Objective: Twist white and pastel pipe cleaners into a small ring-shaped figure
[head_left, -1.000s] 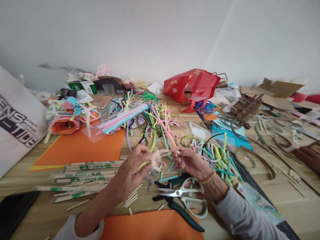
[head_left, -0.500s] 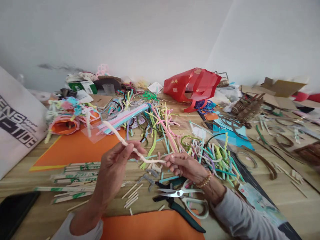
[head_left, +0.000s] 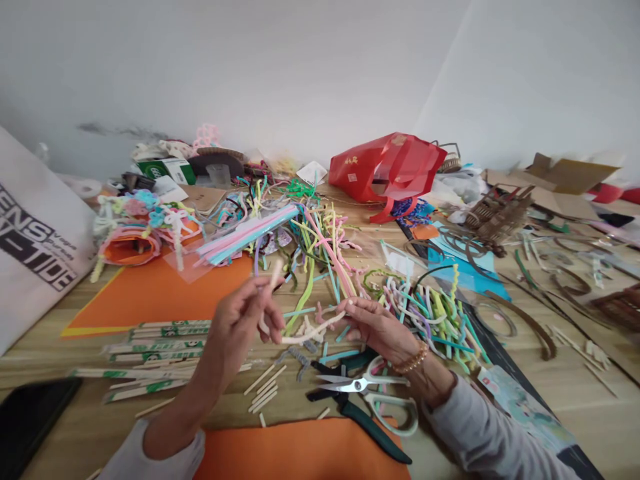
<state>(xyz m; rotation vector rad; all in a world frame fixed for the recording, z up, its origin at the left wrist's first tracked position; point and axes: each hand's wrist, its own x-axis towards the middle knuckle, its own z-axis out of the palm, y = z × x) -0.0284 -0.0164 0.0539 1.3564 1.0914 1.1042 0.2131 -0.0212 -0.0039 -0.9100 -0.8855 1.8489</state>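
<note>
A cream pipe cleaner (head_left: 314,333) is stretched between my two hands above the table, sagging in the middle. My left hand (head_left: 245,317) pinches one part of it, and a short end sticks up past the fingers. The other end is gripped between thumb and fingertips of my right hand (head_left: 377,327). Below my right hand lie white-handled scissors (head_left: 357,385), blades partly apart, on top of dark green-handled pliers (head_left: 370,430). Short cut wooden sticks (head_left: 263,393) and a grey fuzzy piece (head_left: 300,360) rest beneath the hands.
Paper-wrapped chopsticks (head_left: 155,357) and a dark phone (head_left: 35,413) lie at left. Orange sheets (head_left: 170,293) spread under the craft pieces. A pile of coloured pipe cleaners (head_left: 435,313) sits right of centre, a red bag (head_left: 380,170) behind. Brown strips and cardboard boxes cover the far right.
The pipe cleaner was fairly straight up to the left; now it bends round near my left fingers, its free end shorter. My left hand has turned and shifted slightly right.
</note>
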